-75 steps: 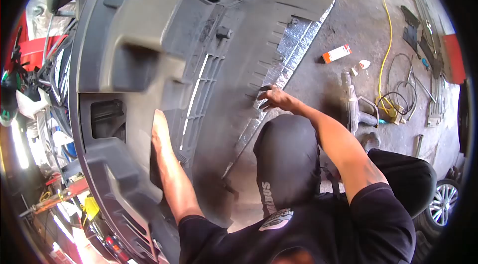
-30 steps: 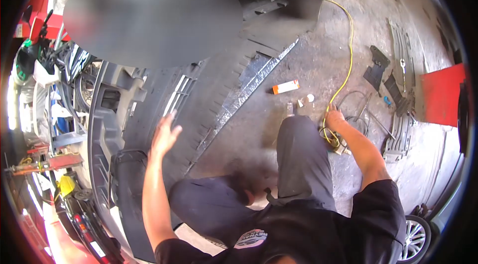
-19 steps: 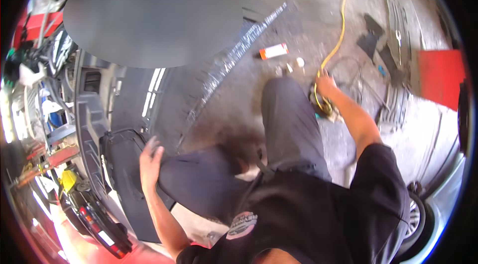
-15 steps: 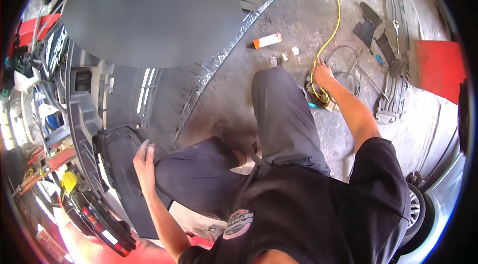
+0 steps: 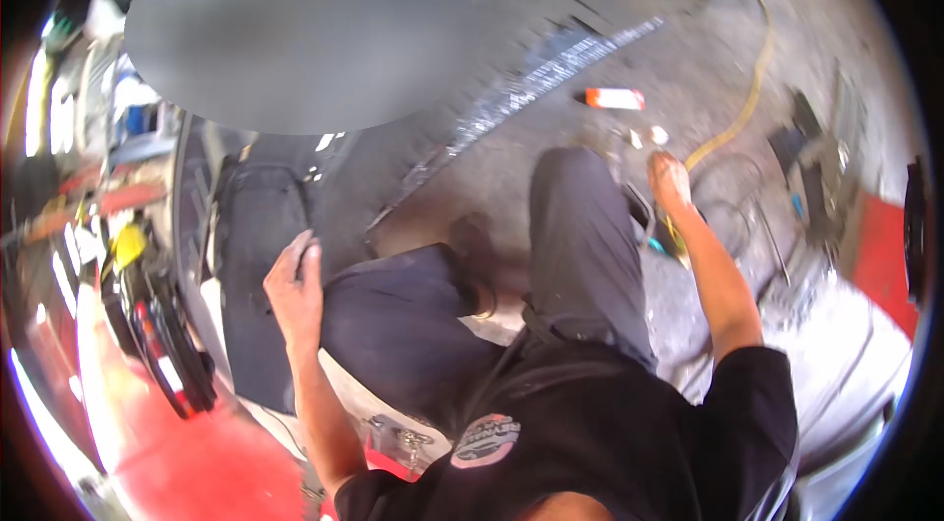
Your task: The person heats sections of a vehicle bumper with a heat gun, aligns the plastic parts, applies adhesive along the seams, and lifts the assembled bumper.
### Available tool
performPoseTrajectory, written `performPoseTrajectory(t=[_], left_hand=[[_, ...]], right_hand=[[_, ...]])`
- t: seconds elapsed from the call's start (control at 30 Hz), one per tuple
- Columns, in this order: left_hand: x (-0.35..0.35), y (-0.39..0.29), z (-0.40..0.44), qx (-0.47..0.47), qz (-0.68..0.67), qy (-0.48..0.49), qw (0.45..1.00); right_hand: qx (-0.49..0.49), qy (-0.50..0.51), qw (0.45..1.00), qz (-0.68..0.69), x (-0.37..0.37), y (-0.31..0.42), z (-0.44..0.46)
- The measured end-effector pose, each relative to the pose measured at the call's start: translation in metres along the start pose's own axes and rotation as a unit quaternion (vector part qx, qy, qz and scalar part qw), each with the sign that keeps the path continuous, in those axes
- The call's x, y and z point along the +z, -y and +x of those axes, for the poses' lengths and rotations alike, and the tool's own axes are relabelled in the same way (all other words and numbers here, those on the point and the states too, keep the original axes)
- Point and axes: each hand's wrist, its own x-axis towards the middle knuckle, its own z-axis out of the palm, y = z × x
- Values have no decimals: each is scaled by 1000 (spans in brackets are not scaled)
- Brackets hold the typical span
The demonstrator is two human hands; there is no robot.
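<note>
In the head view, my right hand point(image 5: 671, 182) is closed around a yellow hose point(image 5: 752, 108), low beside my raised right knee point(image 5: 580, 216). Motion blur softens its fingers. My left hand point(image 5: 295, 290) hovers by my bent left leg, over a black padded-looking panel point(image 5: 261, 256). Its fingers are loosely bent, a gap shows beside the thumb, and I see nothing held there. On the floor ahead of the right hand lie an orange and white box point(image 5: 615, 99) and small white pieces point(image 5: 657, 135).
A large dark panel with a shiny silver edge strip point(image 5: 531, 84) spreads across the upper left. Dark plastic parts point(image 5: 811, 167) and a red panel point(image 5: 885, 251) lie at the right. A tail-light piece point(image 5: 162, 354) sits at the left. A grey blur covers the upper left.
The view has swung, so the floor items appear farther right. My right hand has come closer to my knee, and the hose bends along with it. My left hand stays by my leg.
</note>
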Motion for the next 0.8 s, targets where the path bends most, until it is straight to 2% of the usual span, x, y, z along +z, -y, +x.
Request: performPoseTrajectory(t=[0.07,0.17,0.27,0.3,0.47,0.63,0.73,0.8], left_hand=[[-8,-15,-4,-17,-55,-4,998],[2,-23,-6,36,-56,36,997],[14,-18,-4,-14,-121,81,989],[16,-21,-1,-1,-115,77,990],[18,-19,2,26,-94,55,994],[23,-18,8,146,-13,6,989],[26,-50,14,181,-64,43,980],[29,-84,14,191,-174,104,960]], right_hand=[[-3,-41,999,-6,13,15,24],[15,-56,997,-60,45,15,45],[25,5,994,-102,54,12,54],[49,25,994,-95,51,18,56],[43,41,993,-104,62,10,61],[69,36,993,-86,58,10,48],[62,28,991,-114,62,-4,30],[52,32,990,-125,71,-17,19]])
